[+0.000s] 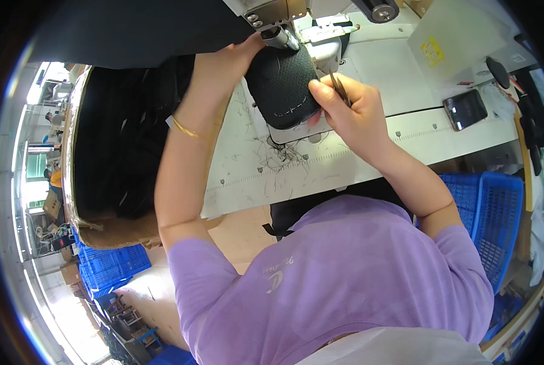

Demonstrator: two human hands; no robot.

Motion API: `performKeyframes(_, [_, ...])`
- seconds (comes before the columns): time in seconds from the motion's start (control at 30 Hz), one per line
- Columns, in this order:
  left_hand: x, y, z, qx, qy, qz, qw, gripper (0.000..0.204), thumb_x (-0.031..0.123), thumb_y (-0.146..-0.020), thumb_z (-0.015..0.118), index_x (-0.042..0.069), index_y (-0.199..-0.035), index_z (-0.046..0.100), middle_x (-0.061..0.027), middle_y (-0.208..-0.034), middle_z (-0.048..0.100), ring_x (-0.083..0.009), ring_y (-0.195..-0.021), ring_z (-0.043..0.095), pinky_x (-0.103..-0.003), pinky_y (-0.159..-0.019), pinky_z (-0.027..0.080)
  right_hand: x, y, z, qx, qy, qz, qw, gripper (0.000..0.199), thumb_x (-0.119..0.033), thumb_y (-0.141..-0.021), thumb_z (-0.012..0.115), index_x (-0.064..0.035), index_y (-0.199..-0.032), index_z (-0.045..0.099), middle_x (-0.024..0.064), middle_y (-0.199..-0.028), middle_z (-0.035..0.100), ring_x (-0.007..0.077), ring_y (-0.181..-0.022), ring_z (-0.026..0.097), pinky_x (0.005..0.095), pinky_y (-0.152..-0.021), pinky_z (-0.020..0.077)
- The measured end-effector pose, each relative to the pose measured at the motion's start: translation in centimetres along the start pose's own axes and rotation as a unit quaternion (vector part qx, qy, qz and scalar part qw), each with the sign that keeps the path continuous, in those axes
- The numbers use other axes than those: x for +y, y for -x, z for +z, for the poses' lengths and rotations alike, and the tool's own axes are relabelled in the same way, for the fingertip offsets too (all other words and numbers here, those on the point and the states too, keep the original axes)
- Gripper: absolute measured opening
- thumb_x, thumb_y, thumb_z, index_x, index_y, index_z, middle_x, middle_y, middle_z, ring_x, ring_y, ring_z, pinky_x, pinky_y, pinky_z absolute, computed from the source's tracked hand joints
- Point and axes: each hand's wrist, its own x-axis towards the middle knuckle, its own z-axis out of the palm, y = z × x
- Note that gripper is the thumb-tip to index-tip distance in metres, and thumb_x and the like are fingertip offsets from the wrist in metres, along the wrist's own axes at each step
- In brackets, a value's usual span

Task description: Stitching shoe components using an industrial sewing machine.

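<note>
A rounded black mesh-textured piece [284,85] lies under the head of a sewing machine [278,36], with pale stitch marks near its lower edge. My right hand [357,112] pinches its right edge, thumb on top and a fingertip showing beneath. In that same hand sits a slim dark metal tool that looks like tweezers [340,91], points up. My left hand [235,58] is at the piece's upper left edge, close to the machine's metal foot. The machine head and the piece hide most of its fingers, so its grip is unclear.
Loose black threads [281,152] litter the white machine table [369,155], which has a printed ruler edge. A dark phone [465,110] lies at right. Left stands a cardboard box [101,236] of black material. Blue crates [497,225] stand below on both sides.
</note>
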Motion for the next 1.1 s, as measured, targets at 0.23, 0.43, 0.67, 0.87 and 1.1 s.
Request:
performKeyframes(0.23, [-0.6, 7.4, 0.4, 0.081, -0.27, 0.42, 0.863, 0.031, 0.016, -0.083, 0.071, 0.009, -0.113, 0.07, -0.0039, -0.111, 0.067, -0.0157, -0.091, 0.061, -0.03, -0.073, 0.048, -0.3, 0.8, 0.1, -0.026, -0.026, 0.014, 0.999, 0.029, -0.023, -0.095, 0.056, -0.0046, -0.073, 0.061, -0.0008, -0.058, 0.061, 0.0017, -0.053, 0.046, 0.0221, -0.048, 0.035])
performKeyframes(0.43, [-1.7, 6.4, 1.3, 0.138, -0.305, 0.453, 0.826, 0.037, 0.007, -0.08, 0.068, 0.013, -0.116, 0.07, -0.0022, -0.113, 0.068, -0.0142, -0.088, 0.058, -0.027, -0.074, 0.047, -0.8, 0.3, 0.1, -0.008, -0.03, 0.037, 0.999, 0.027, -0.024, -0.094, 0.055, -0.0038, -0.077, 0.063, -0.0009, -0.059, 0.062, 0.0026, -0.054, 0.048, 0.0225, -0.05, 0.0374])
performKeyframes(0.67, [-2.8, 5.4, 1.8, 0.14, -0.339, 0.429, 0.825, 0.042, 0.012, -0.076, 0.064, 0.017, -0.118, 0.07, -0.0002, -0.116, 0.066, -0.0162, -0.091, 0.056, -0.03, -0.08, 0.045, 0.1, -1.6, 0.5, 0.014, -0.039, 0.011, 0.999, 0.029, -0.023, -0.094, 0.055, -0.0033, -0.075, 0.064, 0.0002, -0.058, 0.063, 0.0036, -0.051, 0.046, 0.0244, -0.049, 0.0376])
performKeyframes(0.87, [-1.7, 5.4, 2.3, 0.162, -0.372, 0.376, 0.833, 0.044, 0.011, -0.074, 0.063, 0.016, -0.118, 0.071, 0.0006, -0.114, 0.066, -0.0161, -0.09, 0.057, -0.03, -0.078, 0.043, 0.2, -2.1, 0.9, 0.031, -0.068, -0.002, 0.997, 0.027, -0.021, -0.097, 0.056, -0.0026, -0.079, 0.065, 0.0023, -0.063, 0.065, 0.0015, -0.047, 0.042, 0.0204, -0.042, 0.0315])
performKeyframes(1.1, [3.3, 6.6, 2.3, 0.147, -0.391, 0.361, 0.834, 0.03, 0.018, -0.073, 0.069, 0.005, -0.1, 0.07, -0.0037, -0.102, 0.067, -0.0172, -0.084, 0.06, -0.031, -0.075, 0.042, 0.4, -2.0, 0.7, 0.031, -0.082, 0.009, 0.996, 0.033, -0.022, -0.097, 0.056, -0.0034, -0.072, 0.065, 0.0014, -0.059, 0.064, 0.0012, -0.044, 0.04, 0.0211, -0.042, 0.0309])
